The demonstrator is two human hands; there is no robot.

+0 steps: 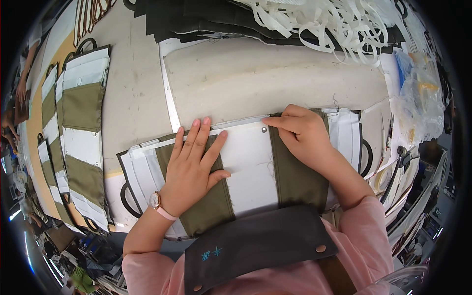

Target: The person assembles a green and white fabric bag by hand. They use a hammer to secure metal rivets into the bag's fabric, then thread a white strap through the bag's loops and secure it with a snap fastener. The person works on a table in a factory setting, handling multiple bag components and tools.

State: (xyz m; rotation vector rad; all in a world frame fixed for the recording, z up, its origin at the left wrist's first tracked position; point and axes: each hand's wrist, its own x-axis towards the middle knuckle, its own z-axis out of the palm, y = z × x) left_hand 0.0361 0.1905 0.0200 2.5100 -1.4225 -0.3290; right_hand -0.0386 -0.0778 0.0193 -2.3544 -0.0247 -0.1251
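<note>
Nearest the camera, a dark flap (260, 246) bearing turquoise handwriting and copper-coloured studs (320, 249) is hanging across the person's chest at 6 o'clock, over a pink shirt (366, 231). Coming in from 7 o'clock, the left grip (191, 164) is lying palm down on a striped bag panel (250, 182), its fingers standing apart and clasping nothing; their tips are resting around the panel's upper edge. On that wrist a wristwatch (155, 200) with a pink strap is sitting. Coming in from 4 o'clock, the right grip (305, 135) is resting with curled fingers, its index fingertip touching the upper edge just beside a metal snap (264, 130); whether thumb and finger are pinching the fabric, one cannot tell. Beneath both, the panel is lying mid-view, its white and olive bands running toward the person. One black handle (123, 199) is sticking out at 8 o'clock, another handle (371, 157) at 3. Farther out on the pale surface (132, 73), more striped bags (83, 108) are lying between 9 and 10 o'clock. Dark fabric pieces (211, 17) are stacking up at 12, white straps (339, 29) are tangling over them at 1, and clear plastic (420, 108) is bunching between 2 and 3.
</note>
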